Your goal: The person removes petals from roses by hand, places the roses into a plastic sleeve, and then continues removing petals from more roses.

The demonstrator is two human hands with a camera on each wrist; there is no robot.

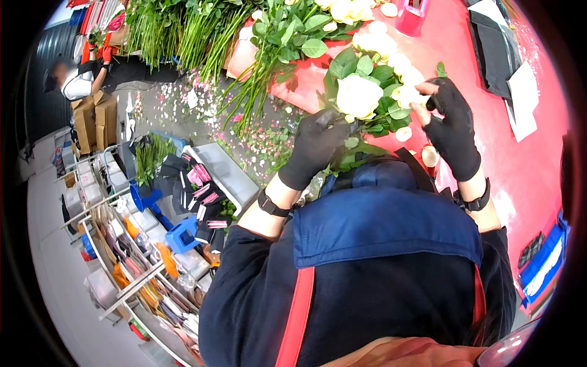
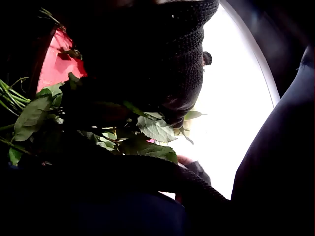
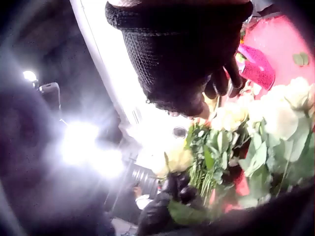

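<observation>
My left hand (image 1: 318,144), in a black glove, grips a cream-white rose (image 1: 359,98) by its leafy stem below the bloom. In the left wrist view the dark glove hides most of the stem, and green leaves (image 2: 157,129) stick out beside it. My right hand (image 1: 452,125), in a black glove with thumb and forefinger tips bare, hovers to the right of the bloom. Its thumb and forefinger are bent and apart, right at the edge of other pale roses (image 1: 406,95). Loose petals (image 1: 430,156) lie on the red table below.
More roses and leafy stems (image 1: 287,37) are heaped on the red table (image 1: 507,183). A pink container (image 1: 412,17) stands at the back. Petals and leaves litter the floor (image 1: 177,104) to the left. Beyond are shelves (image 1: 131,269), a cardboard box (image 1: 95,122) and another person (image 1: 76,79).
</observation>
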